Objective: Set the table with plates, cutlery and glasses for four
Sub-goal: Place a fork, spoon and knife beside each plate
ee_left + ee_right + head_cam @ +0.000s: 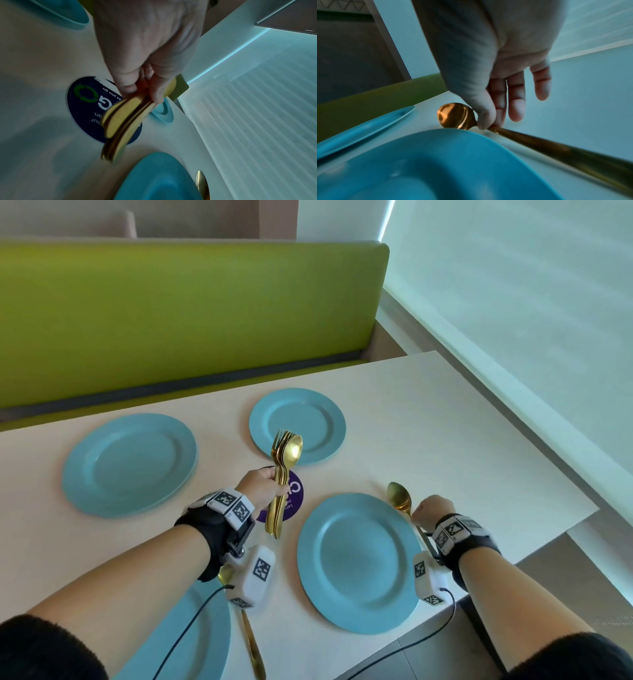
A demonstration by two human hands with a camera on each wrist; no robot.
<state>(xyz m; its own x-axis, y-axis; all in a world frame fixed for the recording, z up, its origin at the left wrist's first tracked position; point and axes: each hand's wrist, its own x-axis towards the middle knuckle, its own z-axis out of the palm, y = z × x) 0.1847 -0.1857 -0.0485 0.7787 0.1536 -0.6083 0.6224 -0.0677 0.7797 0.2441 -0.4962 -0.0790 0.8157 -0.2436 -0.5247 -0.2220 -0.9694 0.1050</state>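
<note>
Several blue plates lie on the pale table: far left [129,463], far right [297,425], near right [358,562] and near left [202,642]. My left hand [263,489] grips a bundle of gold forks and spoons [284,470] upright above the table's middle; the left wrist view shows the handle ends [120,124] fanned below my fingers. My right hand [430,508] pinches the neck of a gold spoon [399,498] beside the near right plate's right rim, thumb and forefinger on it [485,121], the other fingers straight. Another gold piece [251,642] lies beside the near left plate.
A round purple sticker [291,501] marks the table's middle. A green bench back [171,313] runs along the far side. A white window blind [531,302] stands to the right, and the table's right edge [534,446] lies close to my right hand.
</note>
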